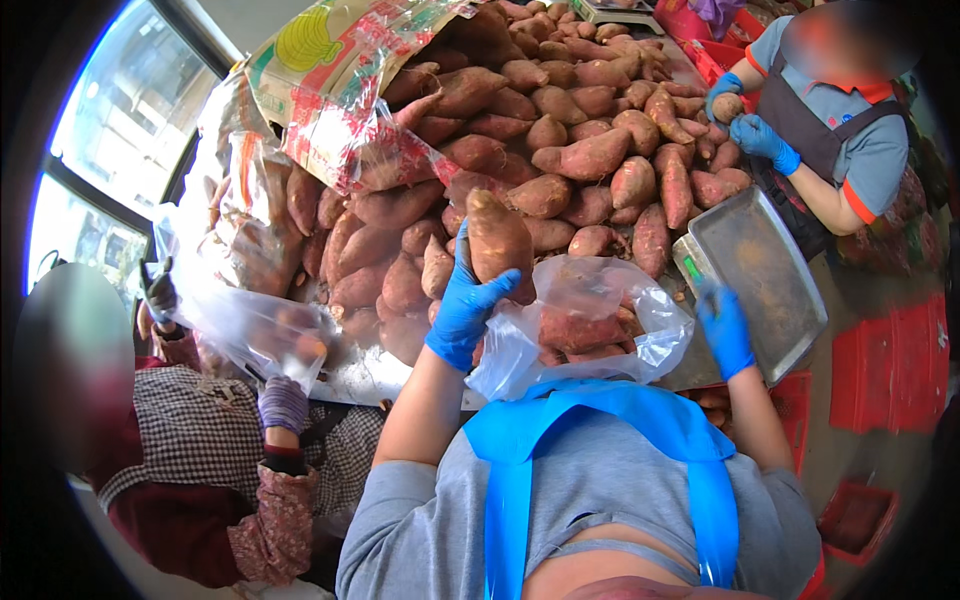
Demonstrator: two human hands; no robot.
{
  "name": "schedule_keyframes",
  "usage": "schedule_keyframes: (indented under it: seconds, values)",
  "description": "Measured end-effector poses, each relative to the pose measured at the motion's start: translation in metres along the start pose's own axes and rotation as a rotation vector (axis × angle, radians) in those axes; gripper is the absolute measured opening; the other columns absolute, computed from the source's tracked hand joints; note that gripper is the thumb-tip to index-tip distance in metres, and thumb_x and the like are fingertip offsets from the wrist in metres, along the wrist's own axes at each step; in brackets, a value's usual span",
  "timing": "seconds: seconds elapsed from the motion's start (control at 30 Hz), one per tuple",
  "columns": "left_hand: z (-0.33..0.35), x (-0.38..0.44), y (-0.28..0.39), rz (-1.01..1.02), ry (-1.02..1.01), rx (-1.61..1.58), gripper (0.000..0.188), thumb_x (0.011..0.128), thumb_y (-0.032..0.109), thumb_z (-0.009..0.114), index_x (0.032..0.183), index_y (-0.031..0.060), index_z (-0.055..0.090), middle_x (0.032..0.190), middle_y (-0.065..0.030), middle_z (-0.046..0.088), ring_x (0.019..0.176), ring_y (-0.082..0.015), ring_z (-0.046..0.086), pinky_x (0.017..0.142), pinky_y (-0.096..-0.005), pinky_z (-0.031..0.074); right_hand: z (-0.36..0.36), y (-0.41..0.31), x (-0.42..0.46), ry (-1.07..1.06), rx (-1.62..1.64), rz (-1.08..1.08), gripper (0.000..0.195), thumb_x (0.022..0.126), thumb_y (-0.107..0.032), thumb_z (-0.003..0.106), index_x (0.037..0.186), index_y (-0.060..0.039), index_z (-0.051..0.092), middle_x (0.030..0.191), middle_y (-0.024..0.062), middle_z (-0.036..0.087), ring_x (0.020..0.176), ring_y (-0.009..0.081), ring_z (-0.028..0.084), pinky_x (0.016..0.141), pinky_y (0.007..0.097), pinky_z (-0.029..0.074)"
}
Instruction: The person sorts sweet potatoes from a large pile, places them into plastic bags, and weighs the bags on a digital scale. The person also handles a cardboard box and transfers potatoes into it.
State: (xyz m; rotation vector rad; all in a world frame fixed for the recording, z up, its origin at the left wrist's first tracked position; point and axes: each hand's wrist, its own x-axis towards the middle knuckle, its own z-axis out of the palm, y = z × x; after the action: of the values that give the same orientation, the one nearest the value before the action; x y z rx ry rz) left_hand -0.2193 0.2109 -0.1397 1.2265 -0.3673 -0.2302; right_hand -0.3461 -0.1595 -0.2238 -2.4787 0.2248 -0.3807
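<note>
My left hand (469, 300), in a blue glove, grips a large sweet potato (499, 240) and holds it upright, just left of an opened clear plastic bag (660, 330). Several sweet potatoes (581, 330) lie inside that bag, close in front of my blue apron (592, 397). My right hand (724, 330), also gloved in blue, is blurred beside a weighing scale (686, 259) with a lit green display. Its fingers are too smeared to read, and no thing shows in it. The scale's metal tray (757, 262) extends just beyond that hand.
A large heap of sweet potatoes (585, 157) fills the table ahead, with a torn printed carton (330, 67) at its back left. At left, a person's gloved hand (283, 405) holds a clear bag (270, 322). Another person's gloved hand (765, 142) works at right. Red crates (892, 367) stand beyond.
</note>
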Motion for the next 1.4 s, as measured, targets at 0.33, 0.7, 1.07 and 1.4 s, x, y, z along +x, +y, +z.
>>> schedule_keyframes:
  seconds: [0.33,0.7,1.07,1.4]
  values:
    - [0.028,-0.001,0.009,0.224,-0.023,0.388,0.104,0.066,-0.002,0.076,0.148,0.0117,0.013,0.141,-0.0106,0.036,0.13,-0.0233,0.037,0.108,-0.0363,0.031,0.119,0.04,-0.056,-0.22,0.26,0.098,0.039,0.083,-0.02,0.061,0.116,0.0,0.056,0.11,0.0184,0.062,0.101,0.03,0.06,0.087,0.0378,0.047]
    - [-0.011,-0.018,0.007,0.182,-0.03,0.246,0.101,0.064,0.005,0.08,0.146,0.0064,0.02,0.14,-0.0095,0.037,0.129,-0.0226,0.039,0.106,-0.0361,0.032,0.03,0.024,-0.103,-0.281,0.427,0.322,0.048,0.083,-0.012,0.056,0.127,0.0026,0.042,0.112,0.0197,0.054,0.099,0.0278,0.056,0.087,0.0369,0.045]
    - [-0.005,0.001,0.008,-0.15,0.049,-1.068,0.08,0.082,0.044,0.065,0.139,0.0026,0.027,0.137,-0.0189,0.041,0.128,-0.0357,0.039,0.1,-0.0477,0.042,-0.035,-0.064,-0.06,-0.017,0.714,0.254,0.027,0.091,-0.011,0.056,0.116,-0.0036,0.05,0.094,0.0025,0.058,0.073,0.0066,0.053,0.064,0.0204,0.045]
    - [0.006,-0.007,0.025,-0.172,0.058,-1.201,0.077,0.084,0.041,0.065,0.137,-0.0006,0.027,0.138,-0.0217,0.039,0.125,-0.0368,0.042,0.097,-0.0493,0.045,-0.036,-0.151,0.004,-0.095,0.703,-0.2,0.043,0.087,-0.017,0.065,0.124,-0.0031,0.047,0.099,0.0046,0.06,0.084,0.0098,0.056,0.077,0.0244,0.047]
